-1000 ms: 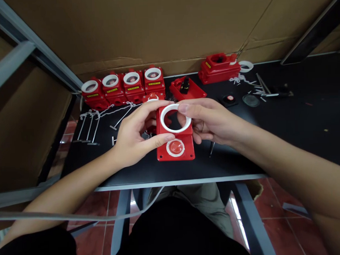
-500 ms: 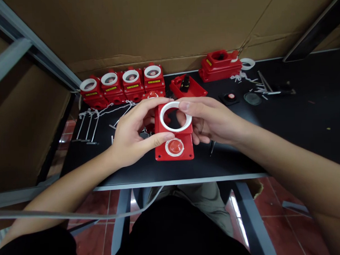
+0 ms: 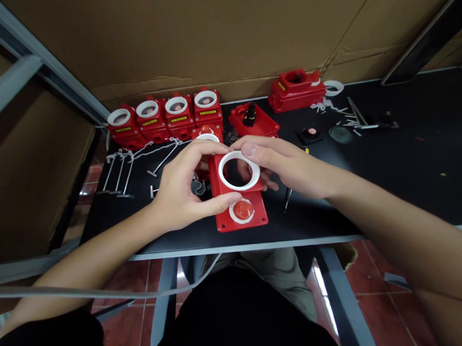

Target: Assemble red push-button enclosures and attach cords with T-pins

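A red cover [image 3: 218,191] with a white ring [image 3: 222,179] around its round opening is held up over the black table. Below the opening sits a red dome [image 3: 243,209] with a ragged white rim. My left hand [image 3: 186,187] grips the cover's left side, thumb on the front under the ring and fingers at the top edge. My right hand [image 3: 287,166] holds the ring's upper right, thumb on top and some fingers behind, seen partly through the opening.
Several red boxes with white rings [image 3: 125,130] line the back left. Behind the hands lie an open red housing [image 3: 265,122] and another red box [image 3: 300,97]. T-handled tools [image 3: 125,177], white strings [image 3: 325,105] and a clear disc [image 3: 341,134] lie on the black table [image 3: 405,177].
The red cover has moved slightly down and tilted, its lower end shifting right. Both hands still hold it, and my right thumb stays on the ring.
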Available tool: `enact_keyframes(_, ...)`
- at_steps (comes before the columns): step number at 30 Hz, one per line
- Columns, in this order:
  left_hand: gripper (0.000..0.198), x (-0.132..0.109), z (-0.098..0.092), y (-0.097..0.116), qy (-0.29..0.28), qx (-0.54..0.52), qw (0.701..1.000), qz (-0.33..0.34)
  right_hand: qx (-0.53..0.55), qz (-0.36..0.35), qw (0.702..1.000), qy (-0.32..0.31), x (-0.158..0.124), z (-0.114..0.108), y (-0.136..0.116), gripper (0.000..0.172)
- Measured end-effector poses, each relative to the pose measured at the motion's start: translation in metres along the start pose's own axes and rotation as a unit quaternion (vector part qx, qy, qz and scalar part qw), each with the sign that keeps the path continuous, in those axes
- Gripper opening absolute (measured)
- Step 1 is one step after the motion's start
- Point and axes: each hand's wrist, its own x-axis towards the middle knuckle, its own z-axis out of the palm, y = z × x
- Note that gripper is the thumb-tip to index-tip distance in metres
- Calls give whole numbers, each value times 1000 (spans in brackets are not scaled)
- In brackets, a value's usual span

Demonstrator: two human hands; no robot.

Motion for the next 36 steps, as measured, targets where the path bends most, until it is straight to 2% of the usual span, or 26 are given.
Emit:
enact_keyframes(4, 58, -1, 0, 7, 1, 110, 994, 17, -143, -124, 977, 99, -1, -4, 3, 75)
enact_keyframes(6, 56, -2, 1, 10, 1, 155, 988, 23, -182, -163, 965, 100, -2, -6, 2, 70)
enact_keyframes(9, 53, -3, 1, 12, 3, 178, 984, 23, -204, -186, 959, 66, -4, -8, 0, 61)
enact_keyframes(19, 52, -5, 2, 9, -2, 193, 981, -8, -234, -217, 945, 64, -3, -7, 5, 52)
enact_keyframes(26, 49, -6, 3, 9, -13, 188, 982, 9, -258, -214, 941, 35, -6, -8, 2, 43)
enact_keyframes(31, 45, -6, 5, 9, -15, 188, 982, 3, -265, -224, 937, 41, -7, -5, 4, 35)
enact_keyframes(36, 46, -4, 2, 11, -15, 212, 977, -17, -233, -204, 949, 52, -5, -2, 5, 47)
